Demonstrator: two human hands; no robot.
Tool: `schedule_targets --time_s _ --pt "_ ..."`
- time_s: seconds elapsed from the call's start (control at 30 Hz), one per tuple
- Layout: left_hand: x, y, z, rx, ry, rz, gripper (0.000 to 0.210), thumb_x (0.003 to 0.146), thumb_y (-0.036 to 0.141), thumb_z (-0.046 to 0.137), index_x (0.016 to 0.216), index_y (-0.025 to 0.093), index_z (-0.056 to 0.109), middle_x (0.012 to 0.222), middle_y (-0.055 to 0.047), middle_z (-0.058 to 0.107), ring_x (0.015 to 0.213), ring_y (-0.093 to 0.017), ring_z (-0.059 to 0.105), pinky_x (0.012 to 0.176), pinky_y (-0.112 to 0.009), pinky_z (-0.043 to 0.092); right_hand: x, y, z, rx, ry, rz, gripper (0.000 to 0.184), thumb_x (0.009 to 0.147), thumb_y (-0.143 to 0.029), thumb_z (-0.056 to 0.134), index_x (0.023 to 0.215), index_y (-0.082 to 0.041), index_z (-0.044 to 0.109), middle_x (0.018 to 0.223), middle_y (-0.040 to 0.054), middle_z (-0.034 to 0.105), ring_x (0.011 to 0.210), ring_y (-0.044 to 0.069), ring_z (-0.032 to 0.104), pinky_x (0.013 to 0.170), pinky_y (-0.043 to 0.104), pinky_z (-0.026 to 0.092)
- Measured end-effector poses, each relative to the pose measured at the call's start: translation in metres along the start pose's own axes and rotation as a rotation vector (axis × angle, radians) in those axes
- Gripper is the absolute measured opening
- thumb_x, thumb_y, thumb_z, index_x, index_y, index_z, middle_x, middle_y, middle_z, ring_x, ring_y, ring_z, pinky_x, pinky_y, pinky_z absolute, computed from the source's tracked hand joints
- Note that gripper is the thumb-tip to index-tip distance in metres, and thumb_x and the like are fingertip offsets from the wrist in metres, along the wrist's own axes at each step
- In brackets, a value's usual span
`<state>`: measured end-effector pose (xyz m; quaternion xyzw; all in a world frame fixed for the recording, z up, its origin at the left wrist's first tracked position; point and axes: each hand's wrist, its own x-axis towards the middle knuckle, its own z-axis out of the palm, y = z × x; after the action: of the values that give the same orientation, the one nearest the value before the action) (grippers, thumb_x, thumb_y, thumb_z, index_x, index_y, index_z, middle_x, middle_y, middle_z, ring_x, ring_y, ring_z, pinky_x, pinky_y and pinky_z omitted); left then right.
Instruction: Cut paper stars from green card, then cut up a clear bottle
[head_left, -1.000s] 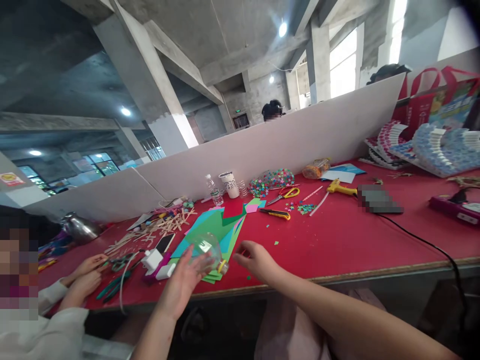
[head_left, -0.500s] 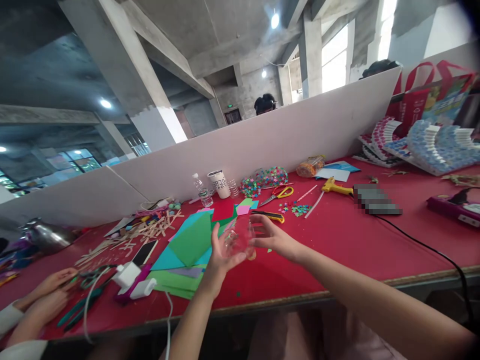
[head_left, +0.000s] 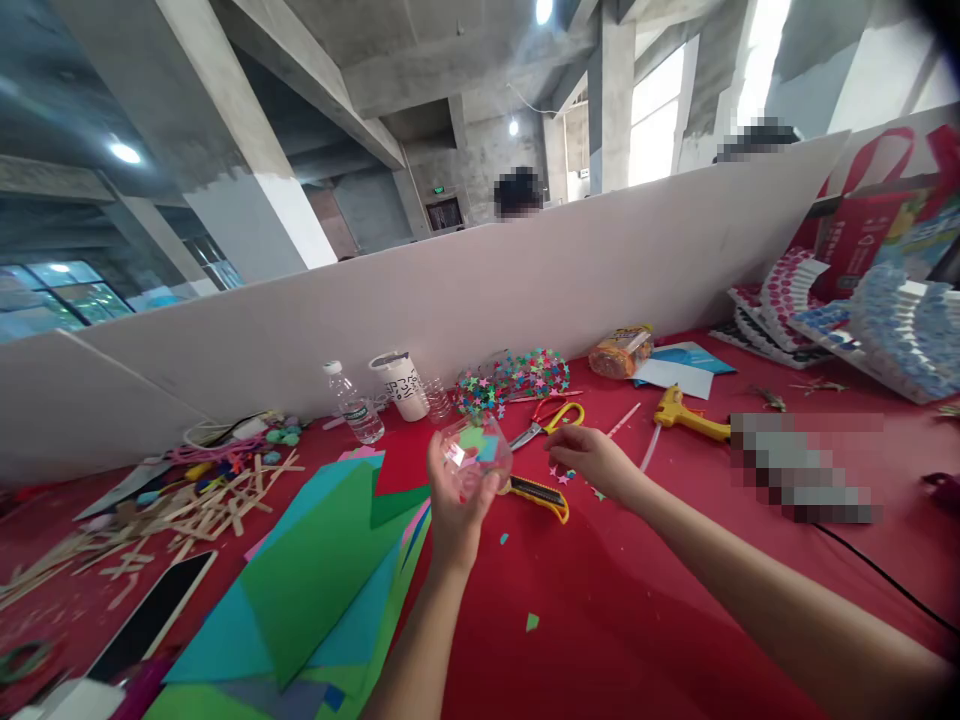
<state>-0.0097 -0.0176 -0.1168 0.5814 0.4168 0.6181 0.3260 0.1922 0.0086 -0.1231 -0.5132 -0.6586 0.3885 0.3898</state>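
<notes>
My left hand (head_left: 459,505) grips a clear plastic cup-like container (head_left: 484,450), its fingers round the left side and the thumb at the front. Coloured paper shows through the clear wall. Over the red table, my right hand (head_left: 596,460) is apart from the container, fingers bent and slightly spread, with nothing visible in them. Below its fingertips lie small coloured star sequins (head_left: 562,476). A yellow utility knife (head_left: 544,495) rests just right of the container. Behind it are scissors (head_left: 551,422) with red and yellow handles.
Coloured paper sheets (head_left: 322,560) and wooden sticks (head_left: 240,490) spread over the left side. Along the white partition (head_left: 600,260) stand a water bottle (head_left: 354,405), a patterned cup (head_left: 401,388) and star-filled clear containers (head_left: 525,375). A yellow glue gun (head_left: 686,412) lies at right.
My right hand has left the clear container and moved right, to the star sequins. My left hand still holds the container. The view has shifted, and the co-worker's hands at left are out of sight.
</notes>
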Motion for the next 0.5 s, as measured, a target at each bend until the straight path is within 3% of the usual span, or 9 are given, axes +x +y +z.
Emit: schedule_targets --time_s 0.1,0.3,0.37,0.5 --pt "0.015 -0.025 0.005 -0.136 0.078 -0.031 0.079 0.072 0.046 0.068 0.136 0.026 0.027 0.139 -0.016 0.038 0.111 -0.027 0.055 0.091 -0.044 0.047 0.011 -0.001 0.010 -0.238 -0.046 0.007 0.018 0.094 -0.031 0.056 0.100 -0.015 0.063 0.093 0.0027 0.066 0.076 0.015 0.064 0.070 0.033 0.054" --pt "0.007 -0.053 -0.010 -0.102 0.254 -0.044 0.073 0.071 0.046 0.069 0.131 0.027 0.033 0.144 -0.014 0.036 0.120 -0.031 0.049 0.094 -0.041 0.044 0.009 0.009 0.039 -0.612 -0.205 -0.033 0.018 0.092 -0.030 0.058 0.105 -0.017 0.063 0.109 0.0060 0.064 0.093 0.019 0.063 0.081 0.039 0.052" --pt "0.006 -0.055 -0.015 -0.095 0.270 -0.063 0.073 0.072 0.047 0.068 0.133 0.028 0.032 0.145 -0.014 0.033 0.123 -0.032 0.047 0.096 -0.042 0.043 0.021 0.018 0.035 -0.682 -0.225 -0.021 0.018 0.093 -0.030 0.057 0.104 -0.018 0.063 0.106 0.0053 0.065 0.089 0.018 0.064 0.078 0.036 0.054" --pt "0.006 -0.055 -0.016 -0.081 0.237 -0.141 0.077 0.071 0.049 0.067 0.134 0.028 0.028 0.147 -0.014 0.029 0.129 -0.034 0.040 0.099 -0.044 0.042 0.074 0.035 0.003 -0.834 -0.119 0.012 0.023 0.094 -0.030 0.056 0.113 -0.018 0.060 0.114 0.0069 0.062 0.094 0.020 0.063 0.080 0.039 0.054"
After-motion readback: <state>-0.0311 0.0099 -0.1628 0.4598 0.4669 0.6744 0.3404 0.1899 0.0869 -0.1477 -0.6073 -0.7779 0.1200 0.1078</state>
